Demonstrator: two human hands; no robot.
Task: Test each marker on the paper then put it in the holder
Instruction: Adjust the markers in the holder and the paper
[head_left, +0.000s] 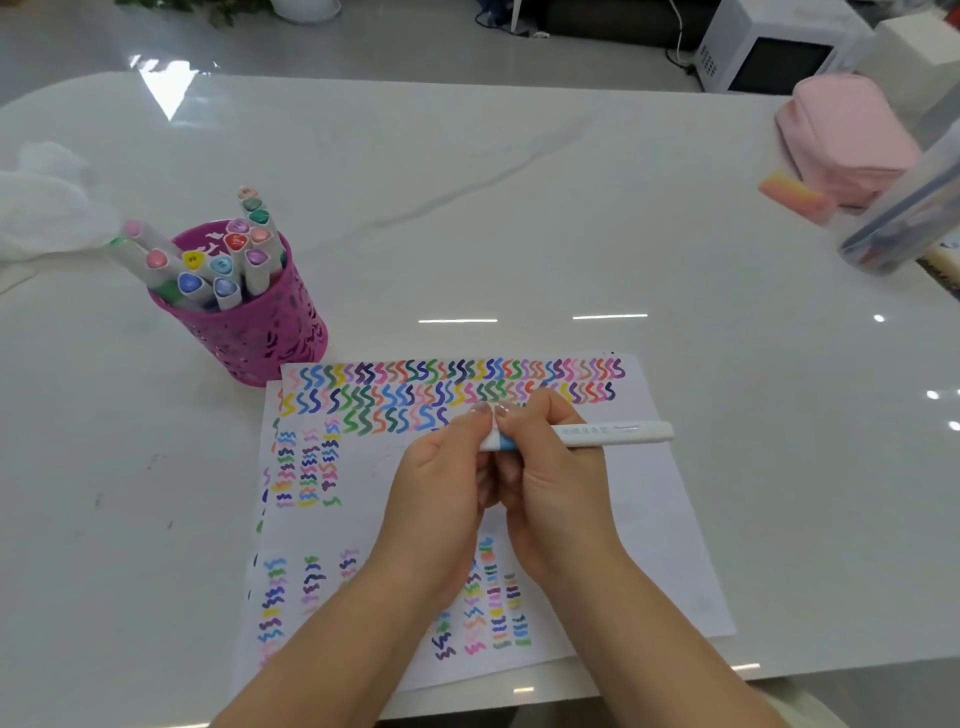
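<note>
Where a white sheet of paper (660, 519) covered in rows of coloured squiggles lies against the near edge of the glossy white marble-patterned worktop (467, 208), the person's two hands meet just above it. They share one slim white marker with a light blue band (613, 434), held level over the upper part of the sheet. The left hand (441, 467) pinches the marker's left end between its fingertips. The right hand (550, 467) curls its fingers round the barrel beside the blue band, and the long white remainder sticks out towards the right edge of the worktop. From here I cannot tell whether the cap is on or off, as the fingers cover that end.

Just beyond the paper's far left corner stands a magenta perforated metal holder cup (260, 338), upright. It is filled with white markers with coloured end caps (236, 244), several of them leaning towards the left edge.

A crumpled white cloth (47, 208) lies at the left edge. Near the far right corner rests a soft pink zip pouch (847, 135), with a small orange-and-pink block (795, 196) just beside it and a clear plastic container (904, 218) at the right edge.
</note>
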